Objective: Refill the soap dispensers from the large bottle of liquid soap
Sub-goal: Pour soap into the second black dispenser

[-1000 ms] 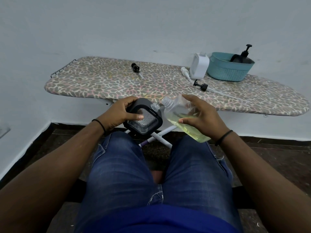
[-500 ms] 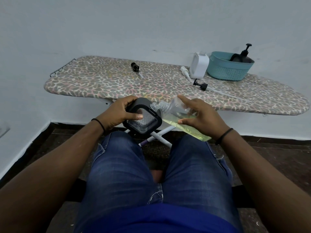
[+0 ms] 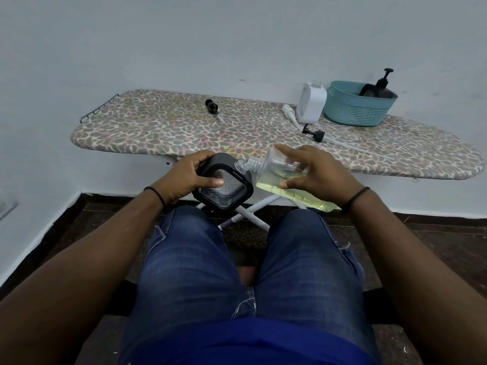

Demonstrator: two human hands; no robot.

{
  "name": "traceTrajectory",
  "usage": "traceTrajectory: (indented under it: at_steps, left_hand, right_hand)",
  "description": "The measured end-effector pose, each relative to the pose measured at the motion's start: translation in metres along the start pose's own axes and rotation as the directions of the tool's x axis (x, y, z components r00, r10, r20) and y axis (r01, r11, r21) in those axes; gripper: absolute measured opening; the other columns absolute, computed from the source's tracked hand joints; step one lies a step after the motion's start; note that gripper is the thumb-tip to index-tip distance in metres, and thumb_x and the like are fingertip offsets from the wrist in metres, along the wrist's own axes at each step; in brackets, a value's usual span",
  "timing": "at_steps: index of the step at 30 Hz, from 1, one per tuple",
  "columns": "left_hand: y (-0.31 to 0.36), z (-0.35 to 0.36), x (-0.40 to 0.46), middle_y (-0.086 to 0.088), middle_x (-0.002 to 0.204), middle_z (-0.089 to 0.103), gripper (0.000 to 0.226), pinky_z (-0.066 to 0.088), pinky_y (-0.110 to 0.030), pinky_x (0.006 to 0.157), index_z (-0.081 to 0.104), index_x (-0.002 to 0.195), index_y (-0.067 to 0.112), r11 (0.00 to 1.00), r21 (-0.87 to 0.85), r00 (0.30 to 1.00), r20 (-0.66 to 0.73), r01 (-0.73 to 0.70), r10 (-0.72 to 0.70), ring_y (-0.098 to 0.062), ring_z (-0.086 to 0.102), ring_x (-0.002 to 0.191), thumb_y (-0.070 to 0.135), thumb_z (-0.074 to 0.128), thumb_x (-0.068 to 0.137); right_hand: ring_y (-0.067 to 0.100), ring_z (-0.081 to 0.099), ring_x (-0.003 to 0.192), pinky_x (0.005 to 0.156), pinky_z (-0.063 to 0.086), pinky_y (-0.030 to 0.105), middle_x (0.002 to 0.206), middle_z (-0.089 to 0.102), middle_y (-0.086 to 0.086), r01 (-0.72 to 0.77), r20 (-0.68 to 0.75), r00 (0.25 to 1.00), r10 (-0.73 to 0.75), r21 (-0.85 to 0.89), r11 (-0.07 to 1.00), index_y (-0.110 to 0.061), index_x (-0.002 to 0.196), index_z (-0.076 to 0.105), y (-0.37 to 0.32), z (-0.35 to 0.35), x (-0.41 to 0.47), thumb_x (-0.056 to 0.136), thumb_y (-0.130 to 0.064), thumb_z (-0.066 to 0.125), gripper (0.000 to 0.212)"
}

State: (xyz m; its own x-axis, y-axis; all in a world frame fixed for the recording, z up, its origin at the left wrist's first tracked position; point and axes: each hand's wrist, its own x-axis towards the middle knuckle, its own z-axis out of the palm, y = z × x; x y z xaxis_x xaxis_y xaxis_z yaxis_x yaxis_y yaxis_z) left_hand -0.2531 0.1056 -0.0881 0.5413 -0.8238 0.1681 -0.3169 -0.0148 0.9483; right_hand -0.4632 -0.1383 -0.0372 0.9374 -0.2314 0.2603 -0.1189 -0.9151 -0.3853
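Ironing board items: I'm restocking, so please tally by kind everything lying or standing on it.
Loose pump heads: 3, black, white, black
White jug: 1
Teal basket: 1, holding a dark pump dispenser
Total on the ironing board: 5

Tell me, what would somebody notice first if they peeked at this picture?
Probably the two hands in the middle, above the knees: the right hand tips a clear bottle of yellow soap so its neck meets the opening of the black dispenser, held by the left hand. Behind them stretches a leopard-spotted ironing board, with a teal basket at its right end.
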Motion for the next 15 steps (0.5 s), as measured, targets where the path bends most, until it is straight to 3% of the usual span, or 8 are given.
traceTrajectory:
  at_steps: [9, 15]
  left_hand:
    - [0.003, 0.0, -0.001, -0.016, 0.124, 0.069, 0.049, 0.055, -0.03, 0.097, 0.063, 0.124, 0.012, 1.0, 0.007, 1.0, -0.014, 0.0, 0.0, -0.017, 0.068, 0.109, 0.001, 0.08, 0.079]
    - [0.006, -0.001, -0.003, -0.008, 0.123, 0.071, 0.053, 0.054, -0.026, 0.097, 0.065, 0.122, 0.019, 0.999, -0.029, 1.0, -0.018, -0.019, 0.019, -0.016, 0.068, 0.111, 0.013, 0.084, 0.073]
  right_hand:
    - [0.015, 0.053, 0.088, 0.082, 0.051, 0.046, 0.107, 0.058, -0.006, 0.022, 0.051, 0.998, -0.021, -0.009, 1.0, -0.048, 0.144, 0.041, -0.007, -0.012, 0.01, 0.073, -0.041, 0.084, 0.084]
    - [0.016, 0.056, 0.088, 0.083, 0.052, 0.045, 0.109, 0.061, -0.004, 0.036, 0.075, 0.997, -0.035, -0.008, 0.999, -0.048, 0.144, 0.042, -0.008, -0.018, 0.019, 0.071, -0.04, 0.085, 0.085]
